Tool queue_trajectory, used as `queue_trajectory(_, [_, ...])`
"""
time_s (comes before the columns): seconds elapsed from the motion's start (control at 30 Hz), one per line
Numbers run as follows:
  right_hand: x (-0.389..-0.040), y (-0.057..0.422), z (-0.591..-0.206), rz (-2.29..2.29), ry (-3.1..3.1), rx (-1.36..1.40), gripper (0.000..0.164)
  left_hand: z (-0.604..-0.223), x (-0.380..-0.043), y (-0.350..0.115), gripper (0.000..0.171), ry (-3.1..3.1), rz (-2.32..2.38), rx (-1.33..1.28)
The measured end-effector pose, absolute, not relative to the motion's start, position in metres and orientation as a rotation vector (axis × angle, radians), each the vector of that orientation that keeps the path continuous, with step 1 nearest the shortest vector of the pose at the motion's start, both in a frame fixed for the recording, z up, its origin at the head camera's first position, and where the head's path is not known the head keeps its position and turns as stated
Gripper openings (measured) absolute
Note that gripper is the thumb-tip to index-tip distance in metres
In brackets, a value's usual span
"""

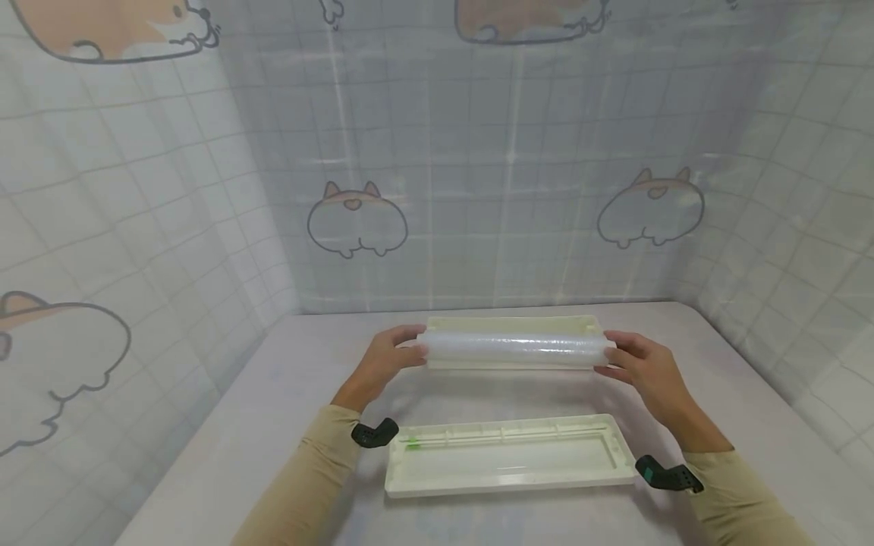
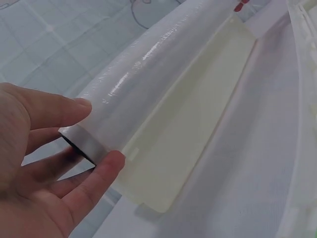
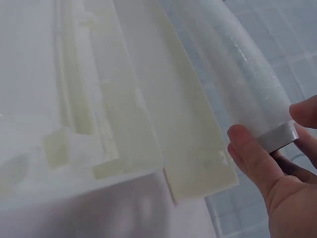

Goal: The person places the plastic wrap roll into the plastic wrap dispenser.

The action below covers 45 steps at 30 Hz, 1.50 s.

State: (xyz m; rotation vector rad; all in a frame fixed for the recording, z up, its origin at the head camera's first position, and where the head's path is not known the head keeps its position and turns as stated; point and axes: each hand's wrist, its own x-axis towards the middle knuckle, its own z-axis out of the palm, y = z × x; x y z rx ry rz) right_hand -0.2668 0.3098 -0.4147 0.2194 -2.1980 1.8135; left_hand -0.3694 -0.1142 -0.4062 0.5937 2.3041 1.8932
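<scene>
A roll of clear plastic wrap (image 1: 515,347) is held level by both hands, one at each end. At its left end my left hand (image 1: 382,360) grips the rim between thumb and fingers; the left wrist view shows the roll's dark hollow end (image 2: 77,148). My right hand (image 1: 649,375) holds the other end the same way, beside the bare grey core edge (image 3: 277,138). Behind and partly under the roll lies a pale cream tray (image 1: 512,324); the roll hides much of it. Whether roll and tray touch, I cannot tell.
Nearer on the white table (image 1: 307,345) lies a second cream piece, a long shallow lid (image 1: 505,470) with a ribbed rail and a small green part (image 1: 413,443) at its left. Patterned curtain walls (image 1: 437,152) enclose the back and sides.
</scene>
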Motion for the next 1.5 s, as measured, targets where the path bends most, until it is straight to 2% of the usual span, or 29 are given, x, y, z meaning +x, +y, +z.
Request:
queue_trajectory(0.37, [-0.274,0.316,-0.408,1.773,-2.206,0.208,0.049,-0.402,-0.376,-0.105,0.053,2.347,1.889,0.595])
queue_trajectory(0.67, [-0.281,0.317,-0.401,1.984,-2.026,0.285,0.053,-0.400,-0.383,-0.100,0.055,2.429,1.848,0.587])
queue_trajectory(1.1, [-0.285,0.313,-0.395,2.020,-1.873,0.225,0.043,-0.400,-0.389,-0.082,0.057,2.604,1.684,0.549])
queue_trajectory(1.5, [-0.292,0.312,-0.401,2.071,-1.779,0.119,0.059,-0.405,-0.394,-0.077,0.058,2.708,1.567,0.595])
